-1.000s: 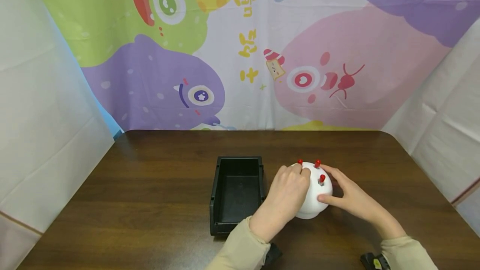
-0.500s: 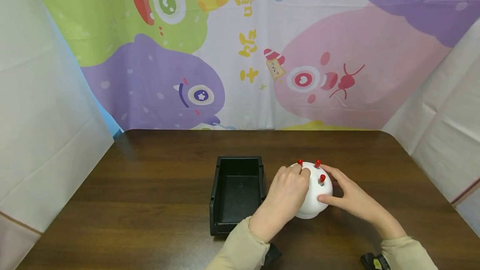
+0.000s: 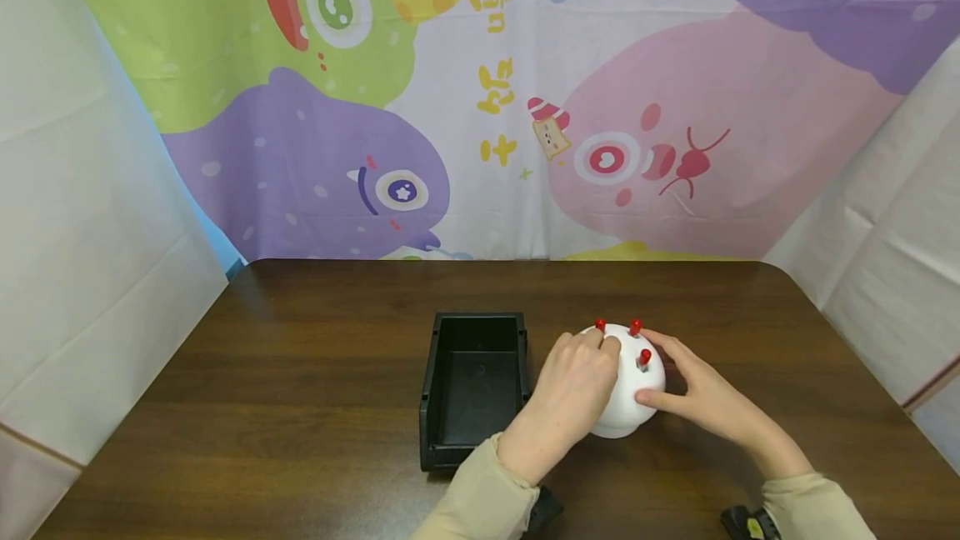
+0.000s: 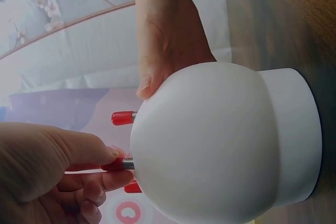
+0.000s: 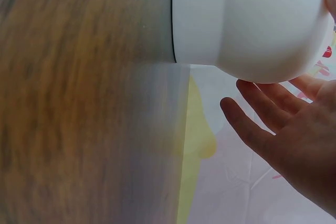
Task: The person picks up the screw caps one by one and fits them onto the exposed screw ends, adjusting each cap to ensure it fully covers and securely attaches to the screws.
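Observation:
A white dome (image 3: 628, 394) on a short round base stands on the table, with several red-capped metal pegs (image 3: 644, 358) sticking up from its top. My left hand (image 3: 570, 390) is over the dome's left side. In the left wrist view, its thumb and index finger pinch a threaded red-capped peg (image 4: 127, 164) that meets the dome's surface. The head view hides that peg behind the hand. My right hand (image 3: 705, 398) holds the dome's right side, thumb in front and fingers behind. From the right wrist, the fingers (image 5: 262, 103) look spread against the dome, the little finger apart from it.
Left of the dome, close to my left forearm, a black open-topped bin (image 3: 476, 398) rests on the brown wooden table (image 3: 300, 390). A printed cartoon curtain (image 3: 517, 215) hangs behind the table's back edge, with white cloth at both sides.

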A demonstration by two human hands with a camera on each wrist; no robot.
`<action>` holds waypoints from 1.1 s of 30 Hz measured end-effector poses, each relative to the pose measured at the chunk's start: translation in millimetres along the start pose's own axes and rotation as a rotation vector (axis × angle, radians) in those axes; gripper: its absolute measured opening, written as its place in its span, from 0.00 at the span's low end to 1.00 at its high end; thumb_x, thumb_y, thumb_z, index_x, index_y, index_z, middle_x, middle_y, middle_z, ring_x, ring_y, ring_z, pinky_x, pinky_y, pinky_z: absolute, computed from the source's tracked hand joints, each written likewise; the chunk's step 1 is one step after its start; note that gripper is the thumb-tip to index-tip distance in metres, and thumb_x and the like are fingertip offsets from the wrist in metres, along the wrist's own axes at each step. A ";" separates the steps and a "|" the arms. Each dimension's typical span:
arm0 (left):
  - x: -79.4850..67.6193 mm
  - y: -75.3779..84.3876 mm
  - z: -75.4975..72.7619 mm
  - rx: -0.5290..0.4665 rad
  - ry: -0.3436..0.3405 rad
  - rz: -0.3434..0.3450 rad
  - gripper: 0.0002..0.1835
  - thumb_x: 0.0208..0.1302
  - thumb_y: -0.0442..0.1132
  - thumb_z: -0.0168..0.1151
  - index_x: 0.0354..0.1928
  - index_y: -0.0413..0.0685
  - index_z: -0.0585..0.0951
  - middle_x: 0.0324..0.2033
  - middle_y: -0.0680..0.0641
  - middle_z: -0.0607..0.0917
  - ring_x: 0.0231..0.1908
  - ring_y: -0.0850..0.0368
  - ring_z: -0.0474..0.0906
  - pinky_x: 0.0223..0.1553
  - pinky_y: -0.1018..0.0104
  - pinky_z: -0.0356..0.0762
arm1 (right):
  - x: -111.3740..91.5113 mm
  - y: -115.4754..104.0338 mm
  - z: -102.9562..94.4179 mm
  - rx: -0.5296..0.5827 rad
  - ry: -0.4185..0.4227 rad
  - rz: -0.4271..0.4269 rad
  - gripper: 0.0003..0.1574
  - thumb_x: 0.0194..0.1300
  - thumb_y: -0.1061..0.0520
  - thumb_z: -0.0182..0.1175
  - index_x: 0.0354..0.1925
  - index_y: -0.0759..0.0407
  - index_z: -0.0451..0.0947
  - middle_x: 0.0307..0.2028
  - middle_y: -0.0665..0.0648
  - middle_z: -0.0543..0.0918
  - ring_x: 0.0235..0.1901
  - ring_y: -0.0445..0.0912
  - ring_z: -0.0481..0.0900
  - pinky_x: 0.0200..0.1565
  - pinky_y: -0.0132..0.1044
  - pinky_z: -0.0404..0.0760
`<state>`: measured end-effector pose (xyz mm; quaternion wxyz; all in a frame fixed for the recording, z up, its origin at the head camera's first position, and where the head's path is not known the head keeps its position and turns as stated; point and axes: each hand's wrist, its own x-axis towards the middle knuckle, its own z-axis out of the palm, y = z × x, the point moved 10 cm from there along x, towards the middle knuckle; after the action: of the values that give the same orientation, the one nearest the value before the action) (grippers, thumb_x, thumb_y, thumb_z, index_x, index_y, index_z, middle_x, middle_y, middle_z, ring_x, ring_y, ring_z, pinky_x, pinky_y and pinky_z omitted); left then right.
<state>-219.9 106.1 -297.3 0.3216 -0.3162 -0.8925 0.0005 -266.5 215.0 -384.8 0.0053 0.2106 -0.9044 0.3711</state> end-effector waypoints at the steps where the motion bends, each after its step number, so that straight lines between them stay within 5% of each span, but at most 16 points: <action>1: -0.1 0.1 0.1 -0.002 -0.001 0.001 0.05 0.53 0.40 0.65 0.32 0.48 0.82 0.25 0.52 0.82 0.27 0.64 0.76 0.24 0.74 0.65 | 0.0 0.2 0.0 0.000 0.000 0.001 0.48 0.54 0.47 0.64 0.67 0.53 0.52 0.59 0.57 0.65 0.53 0.54 0.71 0.48 0.52 0.72; 20: -0.2 -10.9 5.4 -0.174 -0.021 -0.039 0.06 0.56 0.40 0.62 0.33 0.48 0.83 0.27 0.52 0.82 0.28 0.64 0.77 0.25 0.76 0.67 | 0.0 -2.2 -1.2 0.006 0.006 -0.014 0.47 0.54 0.48 0.64 0.67 0.54 0.53 0.59 0.57 0.65 0.52 0.54 0.72 0.48 0.49 0.73; 33: -0.9 -22.0 10.7 -0.337 -0.096 -0.070 0.08 0.57 0.42 0.62 0.34 0.46 0.83 0.28 0.51 0.82 0.27 0.62 0.77 0.32 0.73 0.73 | -0.1 -2.6 -0.8 0.005 -0.002 -0.014 0.48 0.54 0.48 0.64 0.67 0.54 0.52 0.60 0.58 0.65 0.52 0.56 0.72 0.48 0.53 0.72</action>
<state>-238.0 90.2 -301.8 0.2206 -0.3339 -0.9048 -0.1453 -265.5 213.9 -382.5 0.0064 0.2172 -0.9020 0.3730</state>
